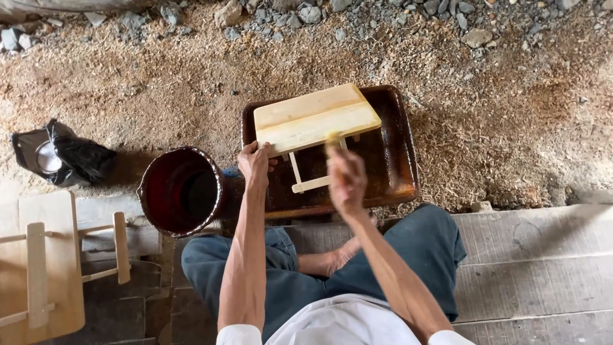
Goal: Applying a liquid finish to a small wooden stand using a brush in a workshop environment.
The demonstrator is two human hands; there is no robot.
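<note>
Head view, catalogued large to small:
Tray, brown, on sawdust ground.
Stool, pale wood, tipped in tray, long axis left-right, just ahead of both hands.
Bucket, dark red, left of tray.
Left hand, clamped on stool's near-left edge.
Right hand, blurred, clenched on brush at stool's near edge.

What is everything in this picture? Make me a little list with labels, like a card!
Place: dirt ground covered in sawdust, with grey stones at the top
Left hand: grips the corner of a small pale wooden stool
Right hand: blurred, holds something yellowish at the stool's edge; too blurred to tell what
Under the stool: brown stained tray
Beside it: dark red bucket
Far left: another wooden stool, black plastic bag
Person: sits cross-legged in blue trousers
</note>
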